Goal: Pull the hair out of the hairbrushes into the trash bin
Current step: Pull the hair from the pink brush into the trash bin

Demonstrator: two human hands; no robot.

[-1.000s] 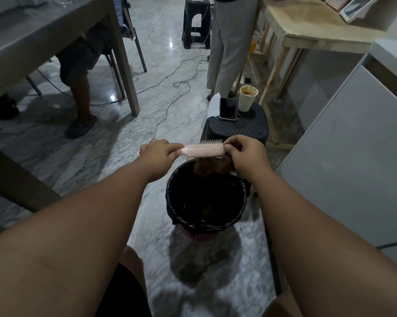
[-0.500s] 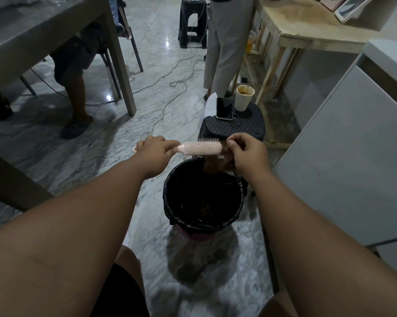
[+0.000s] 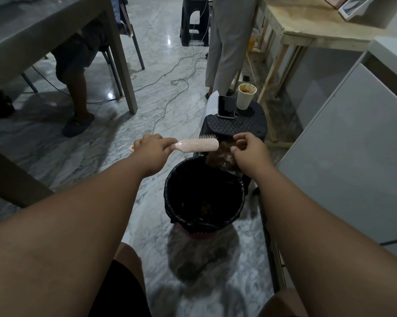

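A pink hairbrush [image 3: 198, 144] is held level above the far rim of the trash bin, bristles pointing away from me. My left hand [image 3: 153, 148] grips its handle. To the right of the brush head, my right hand [image 3: 250, 151] pinches a clump of brown hair [image 3: 222, 155] that hangs over the bin's far edge, apart from the brush. The trash bin [image 3: 170, 191] has a black liner and stands on the marble floor between my arms; some brown hair [image 3: 205, 205] lies at its bottom.
A black stool [image 3: 235, 125] behind the bin carries a phone [image 3: 226, 106] and a paper cup [image 3: 246, 96]. One person stands beyond it [image 3: 229, 42], another sits at the grey table [image 3: 74, 65] to the left. White cabinet [image 3: 353, 145] on the right, cables on the floor.
My right hand has drawn to the right, away from the brush head, taking the brown hair clump off the bristles. The left hand keeps the brush in about the same place.
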